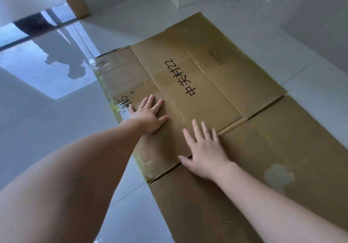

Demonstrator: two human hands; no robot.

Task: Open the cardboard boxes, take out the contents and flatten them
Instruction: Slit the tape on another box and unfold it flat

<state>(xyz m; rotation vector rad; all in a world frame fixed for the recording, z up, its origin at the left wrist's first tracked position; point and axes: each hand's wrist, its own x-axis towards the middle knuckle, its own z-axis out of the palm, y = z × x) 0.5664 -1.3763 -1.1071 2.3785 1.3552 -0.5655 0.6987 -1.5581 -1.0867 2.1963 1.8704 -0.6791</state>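
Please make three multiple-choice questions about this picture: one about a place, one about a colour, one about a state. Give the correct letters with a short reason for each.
1. Where does the flattened cardboard box lie?
A. on a shelf
B. on the tiled floor
C. against a wall

2. What colour is the big handwriting on it?
A. black
B. red
C. green

3. How are the two hands?
A. gripping a flap
B. open, palms down
C. raised in the air

Answers: 1 B, the cardboard lies spread on the tiles; 2 A, the characters are black; 3 B, left hand and right hand press flat with spread fingers.
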